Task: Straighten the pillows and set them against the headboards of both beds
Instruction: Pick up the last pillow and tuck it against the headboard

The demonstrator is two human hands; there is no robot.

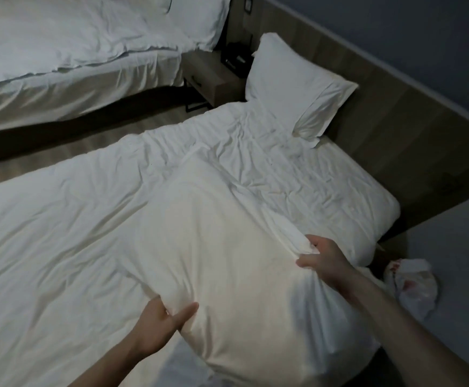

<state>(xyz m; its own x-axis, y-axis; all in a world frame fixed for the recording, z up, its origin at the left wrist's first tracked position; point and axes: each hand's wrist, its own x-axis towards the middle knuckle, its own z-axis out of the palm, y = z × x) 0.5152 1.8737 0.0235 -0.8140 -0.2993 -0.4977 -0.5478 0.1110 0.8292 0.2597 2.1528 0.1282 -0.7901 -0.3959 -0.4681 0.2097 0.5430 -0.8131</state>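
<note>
A large white pillow (216, 247) lies across the near bed (46, 233) in front of me. My left hand (160, 328) grips its lower left corner, thumb on top of the fabric. My right hand (325, 261) pinches a fold of its cover on the right edge. A second white pillow (297, 85) leans upright against the wooden headboard (395, 121) at the far corner of this bed. The other bed (60, 51) stands at the upper left, with a white pillow (199, 18) at its head end.
A wooden nightstand (213, 76) with a dark object (236, 58) on it stands between the beds. A crumpled plastic bag (412, 286) lies on the floor to the right of the near bed. A strip of wooden floor (74, 155) separates the beds.
</note>
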